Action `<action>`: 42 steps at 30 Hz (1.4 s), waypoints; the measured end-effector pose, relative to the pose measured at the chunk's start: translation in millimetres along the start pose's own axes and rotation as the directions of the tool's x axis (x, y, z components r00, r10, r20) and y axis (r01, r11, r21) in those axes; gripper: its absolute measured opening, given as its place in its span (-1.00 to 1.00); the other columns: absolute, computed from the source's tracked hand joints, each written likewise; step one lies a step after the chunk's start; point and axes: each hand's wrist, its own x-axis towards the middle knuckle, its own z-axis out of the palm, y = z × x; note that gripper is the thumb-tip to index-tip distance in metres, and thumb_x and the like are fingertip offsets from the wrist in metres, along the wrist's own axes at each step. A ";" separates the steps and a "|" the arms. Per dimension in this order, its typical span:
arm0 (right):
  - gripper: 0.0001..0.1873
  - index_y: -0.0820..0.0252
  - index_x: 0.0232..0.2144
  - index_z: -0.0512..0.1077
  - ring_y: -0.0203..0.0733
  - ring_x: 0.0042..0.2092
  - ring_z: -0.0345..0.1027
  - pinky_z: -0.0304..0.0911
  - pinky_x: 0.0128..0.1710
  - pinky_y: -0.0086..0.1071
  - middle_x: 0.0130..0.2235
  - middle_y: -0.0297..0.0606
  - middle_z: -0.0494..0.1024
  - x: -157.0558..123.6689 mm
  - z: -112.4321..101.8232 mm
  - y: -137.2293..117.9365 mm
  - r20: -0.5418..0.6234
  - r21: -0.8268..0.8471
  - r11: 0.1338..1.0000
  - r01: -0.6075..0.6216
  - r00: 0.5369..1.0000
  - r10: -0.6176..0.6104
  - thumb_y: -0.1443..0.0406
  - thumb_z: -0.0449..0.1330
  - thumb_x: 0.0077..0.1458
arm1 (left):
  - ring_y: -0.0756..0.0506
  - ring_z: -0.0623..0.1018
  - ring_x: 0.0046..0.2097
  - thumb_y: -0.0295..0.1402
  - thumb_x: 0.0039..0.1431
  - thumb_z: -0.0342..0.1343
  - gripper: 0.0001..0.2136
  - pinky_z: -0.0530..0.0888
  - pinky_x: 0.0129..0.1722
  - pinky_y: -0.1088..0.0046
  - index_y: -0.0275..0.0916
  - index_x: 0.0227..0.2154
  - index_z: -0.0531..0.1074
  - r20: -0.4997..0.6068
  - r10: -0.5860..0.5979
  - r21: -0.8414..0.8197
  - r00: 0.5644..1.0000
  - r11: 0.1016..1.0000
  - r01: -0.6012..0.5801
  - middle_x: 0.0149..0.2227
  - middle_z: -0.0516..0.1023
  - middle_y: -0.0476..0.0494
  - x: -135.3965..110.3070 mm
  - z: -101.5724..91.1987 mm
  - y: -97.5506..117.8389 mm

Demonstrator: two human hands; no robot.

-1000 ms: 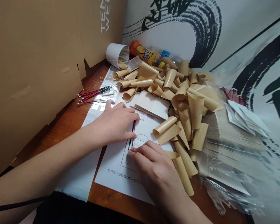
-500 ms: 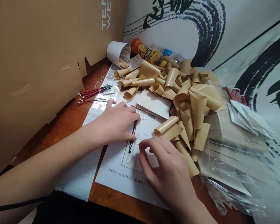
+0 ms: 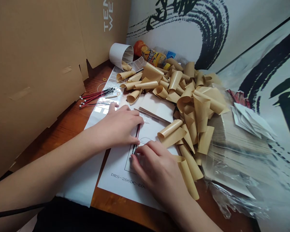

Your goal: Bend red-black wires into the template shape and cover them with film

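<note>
A thin red and black cable [image 3: 138, 129] lies on a printed white sheet [image 3: 111, 182] marked with an outline and lettering. My left hand [image 3: 120, 125] rests over the sheet, fingers spread, its index finger and thumb touching down beside the cable. At the cable's black near end, the thumb and index finger of my right hand [image 3: 157, 164] close on it. My right palm hides part of the drawing and lettering. Beyond my left hand lies a bunch of similar red and black cables [image 3: 96, 95] with small white connectors.
Curled brown paper pieces [image 3: 176, 80] pile up behind and to the right. Flat white cards [image 3: 157, 106] sit before them. A plastic-wrapped stack [image 3: 239, 145] stands at right, an orange-capped bottle [image 3: 152, 55] at the back. A cardboard box wall [image 3: 38, 64] bounds the left.
My right hand has moved left and down onto the cable's black end, its fingertips now around it. My left hand stays in place. A brown paper roll now shows beside my right wrist.
</note>
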 end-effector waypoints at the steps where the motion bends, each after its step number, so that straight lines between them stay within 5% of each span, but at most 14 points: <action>1: -0.81 0.21 -0.42 0.45 -0.22 -0.39 0.31 0.24 -0.39 -0.37 -0.43 -0.23 0.46 -0.2 -0.4 -0.3 -0.014 -0.015 1.000 0.011 1.000 -0.012 0.37 0.11 0.24 | -0.40 0.32 0.19 -0.10 0.11 0.27 -0.61 0.09 0.16 -0.19 -0.12 -0.03 0.50 0.001 -0.003 -0.001 1.000 1.000 0.003 0.07 0.54 -0.16 0.1 -0.1 0.1; 8: -0.79 0.21 -0.40 0.49 -0.27 -0.52 0.31 0.17 -0.51 -0.40 -0.54 -0.32 0.48 -3.8 -7.7 0.4 -0.105 -0.048 0.999 0.014 0.994 -0.019 0.41 0.10 0.25 | -0.38 0.33 0.18 -0.10 0.12 0.24 -0.63 0.08 0.16 -0.16 -0.11 -0.04 0.50 -0.004 0.014 -0.015 1.000 1.000 -0.014 0.07 0.54 -0.16 0.8 0.3 -0.7; 12: -0.81 0.20 -0.34 0.49 -0.31 -0.51 0.36 0.22 -0.49 -0.45 -0.47 -0.32 0.53 -2.2 -12.5 -0.8 -0.053 0.068 0.997 -0.034 0.998 0.038 0.39 0.09 0.27 | -0.38 0.33 0.17 -0.11 0.13 0.23 -0.65 0.08 0.16 -0.17 -0.12 -0.06 0.51 -0.013 0.016 -0.012 1.000 1.000 -0.016 0.06 0.54 -0.15 1.2 1.1 -1.2; 18: -0.94 0.20 -0.30 0.46 -0.24 -0.46 0.37 0.22 -0.50 -0.42 -0.42 -0.28 0.51 -0.5 -9.6 1.7 0.041 0.019 0.996 -0.086 0.996 0.085 0.34 0.18 0.19 | -0.41 0.31 0.19 -0.09 0.14 0.23 -0.64 0.07 0.17 -0.17 -0.11 -0.04 0.51 -0.008 0.012 -0.012 1.000 1.000 -0.012 0.07 0.54 -0.15 0.9 1.3 -1.7; 26: -0.90 0.18 -0.37 0.46 -0.26 -0.50 0.36 0.17 -0.51 -0.43 -0.45 -0.32 0.55 -0.8 -19.2 6.5 -0.034 -0.017 0.991 -0.135 0.990 0.135 0.38 0.15 0.16 | -0.40 0.32 0.19 -0.09 0.13 0.26 -0.66 0.08 0.17 -0.18 -0.12 -0.08 0.51 0.010 0.001 -0.020 1.000 1.000 0.000 0.07 0.54 -0.15 0.1 -0.8 0.0; 31: -0.77 0.17 -0.53 0.44 -0.26 -0.57 0.34 0.09 -0.54 -0.41 -0.57 -0.34 0.51 -0.5 -23.6 10.1 0.012 -0.112 0.957 -0.266 0.963 0.269 0.29 0.21 0.17 | -0.41 0.33 0.18 -0.04 0.07 0.29 -0.59 0.07 0.17 -0.22 -0.13 -0.08 0.51 0.003 0.003 -0.017 1.000 1.000 -0.003 0.04 0.55 -0.14 -0.1 -0.9 1.6; 42: -0.86 0.16 -0.40 0.55 -0.31 -0.52 0.37 0.18 -0.51 -0.45 -0.51 -0.39 0.56 2.9 -28.4 8.1 -0.001 0.061 0.951 -0.303 0.953 0.304 0.36 0.17 0.12 | -0.40 0.37 0.13 0.12 0.08 0.23 -0.50 0.08 0.16 -0.23 -0.19 -0.12 0.52 -0.047 0.035 0.033 0.998 0.999 -0.034 0.01 0.55 -0.19 -1.6 2.8 5.5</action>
